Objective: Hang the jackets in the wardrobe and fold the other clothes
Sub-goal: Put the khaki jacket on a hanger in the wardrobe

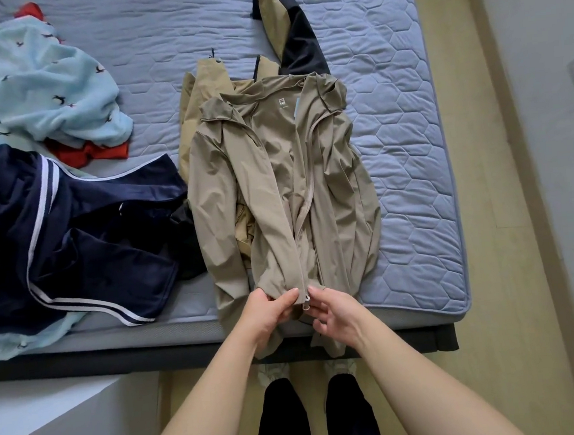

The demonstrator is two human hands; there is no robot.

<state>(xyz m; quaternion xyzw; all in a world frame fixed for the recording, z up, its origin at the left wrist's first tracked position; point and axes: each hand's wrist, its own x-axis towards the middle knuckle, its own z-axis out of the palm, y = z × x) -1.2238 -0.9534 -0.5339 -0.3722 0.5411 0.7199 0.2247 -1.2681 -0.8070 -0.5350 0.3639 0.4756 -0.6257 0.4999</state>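
Left hand (pixel 269 309) pinches the thin khaki zip-up jacket (pixel 286 183) at its hem; right hand (pixel 336 314), just beside, pinches the facing edge by the small zipper pull (pixel 306 301), likely to join them

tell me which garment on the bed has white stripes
The navy garment at the left; the tan jacket, pale blue fleece and red piece show none.
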